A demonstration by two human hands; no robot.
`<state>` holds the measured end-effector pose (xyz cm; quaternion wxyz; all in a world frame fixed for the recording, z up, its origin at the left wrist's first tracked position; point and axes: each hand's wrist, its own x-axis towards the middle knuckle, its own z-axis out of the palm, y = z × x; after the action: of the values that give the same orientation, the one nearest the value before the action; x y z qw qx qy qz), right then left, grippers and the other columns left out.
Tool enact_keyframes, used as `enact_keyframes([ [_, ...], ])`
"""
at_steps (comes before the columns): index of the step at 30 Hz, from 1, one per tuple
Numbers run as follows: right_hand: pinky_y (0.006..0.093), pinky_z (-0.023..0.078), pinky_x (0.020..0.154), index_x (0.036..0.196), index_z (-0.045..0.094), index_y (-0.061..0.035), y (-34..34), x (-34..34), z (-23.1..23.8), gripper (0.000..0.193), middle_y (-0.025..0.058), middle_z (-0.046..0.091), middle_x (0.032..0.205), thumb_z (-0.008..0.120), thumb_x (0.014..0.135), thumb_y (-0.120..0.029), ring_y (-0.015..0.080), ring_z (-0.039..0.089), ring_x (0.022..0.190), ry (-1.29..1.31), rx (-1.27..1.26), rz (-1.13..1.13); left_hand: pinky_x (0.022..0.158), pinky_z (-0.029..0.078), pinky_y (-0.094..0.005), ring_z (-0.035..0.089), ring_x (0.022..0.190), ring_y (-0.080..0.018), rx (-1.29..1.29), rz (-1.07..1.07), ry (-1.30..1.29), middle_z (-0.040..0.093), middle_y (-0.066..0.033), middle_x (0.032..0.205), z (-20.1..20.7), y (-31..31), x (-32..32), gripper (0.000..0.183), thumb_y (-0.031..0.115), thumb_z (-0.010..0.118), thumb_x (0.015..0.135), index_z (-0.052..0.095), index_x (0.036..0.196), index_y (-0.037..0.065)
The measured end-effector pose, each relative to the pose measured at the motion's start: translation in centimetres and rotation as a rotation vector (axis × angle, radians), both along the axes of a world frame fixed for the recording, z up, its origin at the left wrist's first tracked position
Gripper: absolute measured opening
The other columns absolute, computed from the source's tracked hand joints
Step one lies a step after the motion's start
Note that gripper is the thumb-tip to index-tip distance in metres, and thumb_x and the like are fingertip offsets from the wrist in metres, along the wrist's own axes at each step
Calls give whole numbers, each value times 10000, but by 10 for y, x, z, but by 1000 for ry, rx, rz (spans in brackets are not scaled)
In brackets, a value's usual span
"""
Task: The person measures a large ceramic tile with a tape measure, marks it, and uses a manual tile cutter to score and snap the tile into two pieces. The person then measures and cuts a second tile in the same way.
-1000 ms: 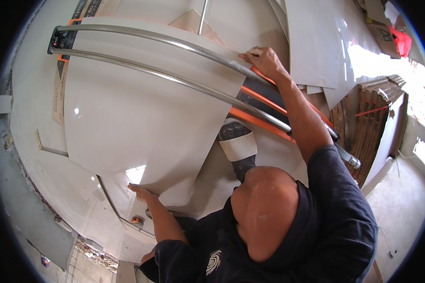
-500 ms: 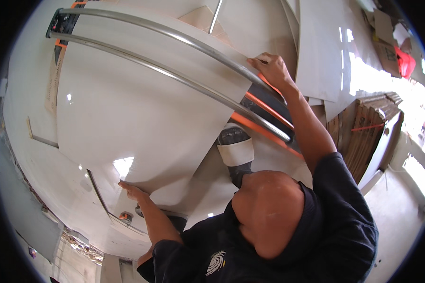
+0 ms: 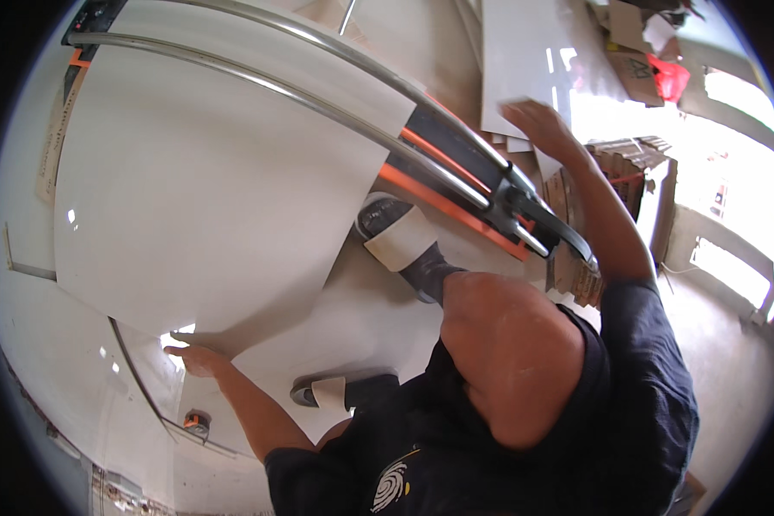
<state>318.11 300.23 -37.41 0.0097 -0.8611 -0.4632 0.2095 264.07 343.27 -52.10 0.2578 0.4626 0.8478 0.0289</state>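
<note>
A large pale tile (image 3: 206,189) lies in a manual tile cutter with two steel rails (image 3: 318,95) across it and an orange and black base (image 3: 443,155). My left hand (image 3: 199,359) has the tile's near corner between thumb and fingers. Off to the right, my right hand (image 3: 537,125) is in the air beyond the rails, touching nothing, its fingers stretched out and slightly blurred. Below that arm, the cutter's black handle (image 3: 546,219) sits on the right end of the rails.
A tape measure (image 3: 197,421) lies on the floor at lower left. Stacked cartons (image 3: 632,163) stand at right, and a red bag (image 3: 669,80) lies farther back beside cardboard boxes. My sandalled foot (image 3: 396,228) is close to the cutter's base.
My right hand has left the tile's far edge and moved right, away from the rails. My left hand stays at the near corner. The view has shifted, revealing the cutter's handle.
</note>
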Motion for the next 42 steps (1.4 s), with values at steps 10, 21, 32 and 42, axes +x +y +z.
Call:
enact_keyframes([
  [10, 392, 391, 990, 1264, 520, -79, -281, -187, 118, 722, 151, 532, 1267, 797, 648, -335, 286, 507, 1170, 149, -530, -880, 825, 458, -398, 570, 967, -319, 592, -256, -311, 597, -158, 1038, 21, -4, 38, 388, 365, 453, 939, 585, 1066, 23],
  [21, 387, 468, 786, 998, 605, -85, -298, -181, 71, 320, 125, 620, 960, 715, 718, -192, 317, 604, 919, -9, -153, -801, 765, 402, -415, 555, 881, -269, 645, -1601, -488, 581, -90, 926, 55, -223, 204, 158, 227, 600, 846, 554, 913, 91],
  [32, 351, 483, 795, 1146, 550, -6, -148, -132, 126, 462, 179, 630, 967, 693, 715, -94, 284, 632, 874, 278, 146, -475, 842, 389, -438, 515, 1012, -294, 570, -1340, -348, 521, -131, 1084, 31, -302, 288, 536, 303, 665, 791, 464, 1216, 48],
  [42, 340, 480, 821, 1207, 543, -13, -137, -128, 110, 491, 172, 641, 994, 685, 760, -159, 273, 638, 921, 351, 178, -532, 872, 379, -431, 513, 1022, -239, 500, -1379, -203, 532, -69, 1048, 22, -302, 308, 353, 388, 629, 824, 658, 1069, 136],
])
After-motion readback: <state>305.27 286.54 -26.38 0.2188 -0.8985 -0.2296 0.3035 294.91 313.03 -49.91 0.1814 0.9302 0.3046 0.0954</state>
